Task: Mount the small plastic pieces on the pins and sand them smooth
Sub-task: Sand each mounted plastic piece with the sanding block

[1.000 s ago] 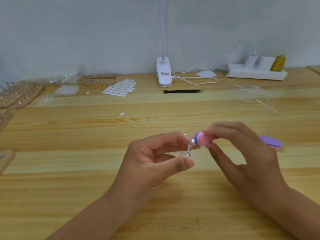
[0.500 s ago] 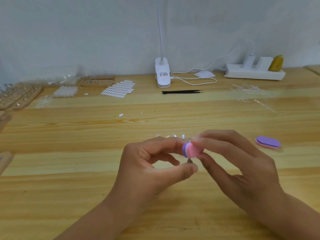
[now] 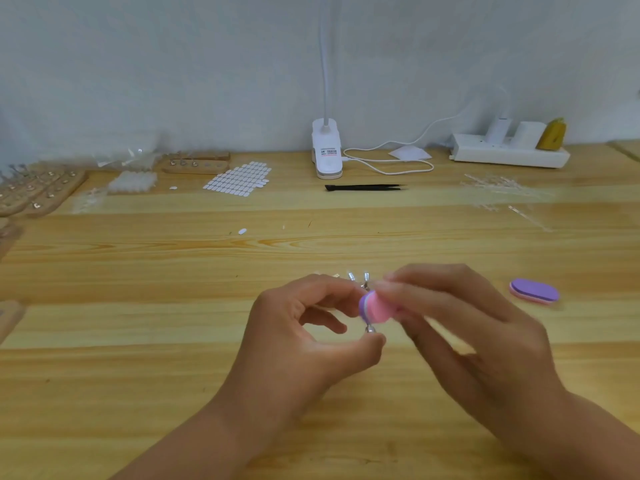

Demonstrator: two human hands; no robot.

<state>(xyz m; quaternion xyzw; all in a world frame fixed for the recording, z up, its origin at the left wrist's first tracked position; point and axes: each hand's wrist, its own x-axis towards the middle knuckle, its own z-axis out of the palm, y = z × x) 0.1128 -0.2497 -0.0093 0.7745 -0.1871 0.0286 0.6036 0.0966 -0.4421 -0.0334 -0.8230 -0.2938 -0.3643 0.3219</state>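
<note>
Pin and sanding block held between both hands, above the front middle of the surface (image 3: 138, 341).

Left hand (image 3: 294, 341) curled, pinching a small metal pin (image 3: 370, 329) roughly upright between thumb below and forefinger above. Right hand (image 3: 485, 341) blurred, fingertips gripping a pink-and-purple sanding block (image 3: 375, 308), purple edge against the pin's upper part. Plastic piece on the pin hidden behind the block. Further loose pins (image 3: 351, 276) just behind the hands. Second sanding block (image 3: 534, 291) lying flat to the right, apart from the right hand. Sheet of white plastic pieces (image 3: 239, 179) and black tweezers (image 3: 365, 187) well back, near the wall.
</note>
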